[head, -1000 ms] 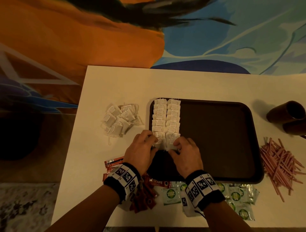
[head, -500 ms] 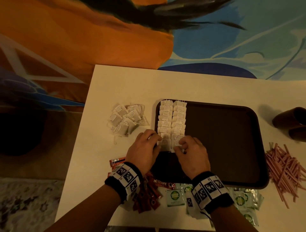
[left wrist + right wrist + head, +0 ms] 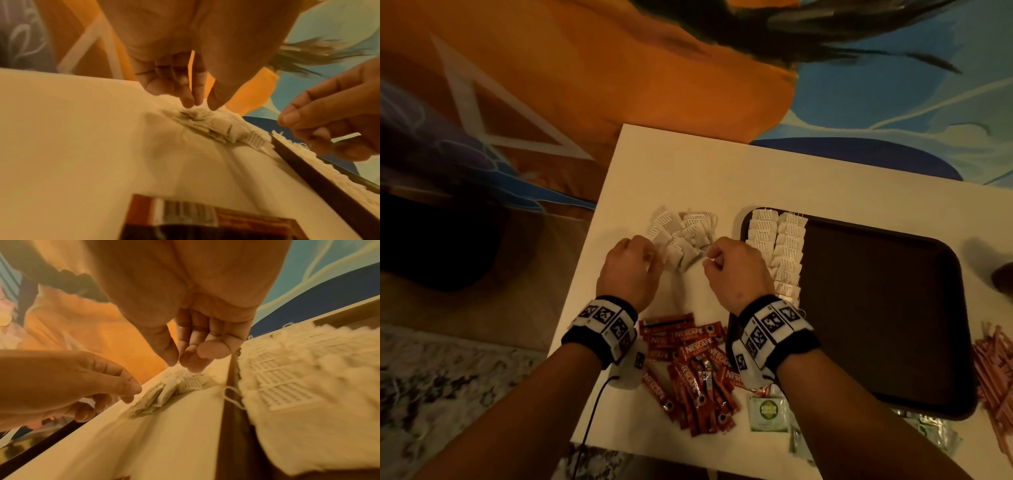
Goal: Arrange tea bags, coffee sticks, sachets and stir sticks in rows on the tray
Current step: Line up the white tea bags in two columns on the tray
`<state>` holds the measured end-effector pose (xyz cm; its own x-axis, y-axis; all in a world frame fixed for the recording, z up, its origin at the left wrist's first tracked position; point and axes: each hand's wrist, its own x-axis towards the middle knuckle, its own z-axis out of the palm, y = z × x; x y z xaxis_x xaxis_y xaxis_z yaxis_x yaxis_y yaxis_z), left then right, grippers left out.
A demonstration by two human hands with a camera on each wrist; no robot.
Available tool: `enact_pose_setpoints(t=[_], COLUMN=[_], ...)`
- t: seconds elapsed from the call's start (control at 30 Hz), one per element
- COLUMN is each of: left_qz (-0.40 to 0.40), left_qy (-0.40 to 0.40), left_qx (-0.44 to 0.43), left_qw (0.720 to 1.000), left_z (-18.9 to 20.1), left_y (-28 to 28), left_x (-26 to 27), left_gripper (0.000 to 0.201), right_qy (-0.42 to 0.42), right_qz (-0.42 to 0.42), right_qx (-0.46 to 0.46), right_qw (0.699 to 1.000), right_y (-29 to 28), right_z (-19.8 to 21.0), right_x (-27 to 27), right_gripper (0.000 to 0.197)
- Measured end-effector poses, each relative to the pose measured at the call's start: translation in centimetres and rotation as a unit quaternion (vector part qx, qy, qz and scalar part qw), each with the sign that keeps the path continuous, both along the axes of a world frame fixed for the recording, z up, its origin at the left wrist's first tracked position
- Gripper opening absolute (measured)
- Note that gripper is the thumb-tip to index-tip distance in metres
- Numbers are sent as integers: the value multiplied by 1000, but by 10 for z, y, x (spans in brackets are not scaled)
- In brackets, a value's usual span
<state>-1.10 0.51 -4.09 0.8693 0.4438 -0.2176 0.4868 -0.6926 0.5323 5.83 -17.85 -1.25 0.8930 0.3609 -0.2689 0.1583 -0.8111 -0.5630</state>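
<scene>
A dark brown tray (image 3: 876, 308) lies on the white table (image 3: 688, 171), with two rows of white tea bags (image 3: 777, 246) along its left side. Just left of the tray is a loose pile of tea bags (image 3: 685, 236). My left hand (image 3: 633, 267) is at the pile's left edge, and its thumb and fingertips (image 3: 200, 105) pinch the top of a tea bag. My right hand (image 3: 736, 270) hovers at the pile's right edge, fingers curled. Its thumb and forefinger (image 3: 180, 363) nearly meet just above the bags. Whether they hold anything is unclear.
Red coffee sticks (image 3: 691, 359) lie heaped near the front edge between my wrists. Green sachets (image 3: 768, 411) lie in front of the tray. Pink stir sticks (image 3: 993, 370) lie at the far right, with a dark cup (image 3: 1003, 277) behind them. A black cable (image 3: 592, 411) hangs off the table's front.
Both hands left the near end of the tea bag rows on the tray and moved left to the loose pile. The view swung left as well.
</scene>
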Motion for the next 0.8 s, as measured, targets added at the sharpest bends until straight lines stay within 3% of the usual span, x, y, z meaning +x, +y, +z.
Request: enact_pose_setpoints(t=[0.27,0.37,0.6,0.8], left_qz=[48,13,27,24], left_qy=[67,92,70,64], left_qx=[-44,-43,-100,-129], left_qw=[996,995,992,989], left_z=[-11,-15,-9,-7], left_y=[1,1,3,5], left_x=[0,4,4,-3], left_gripper=[40,42,26,25], right_qy=[-29,-40,-4,40], right_qz=[40,50,46,33], right_qx=[-67,-87,-62,-47], right_qw=[997,994,997,998], right_y=[37,41,44,33], right_z=[-17,-21,-16,-7], right_x=[2,2,5,-5], right_gripper=[32,37,27,35])
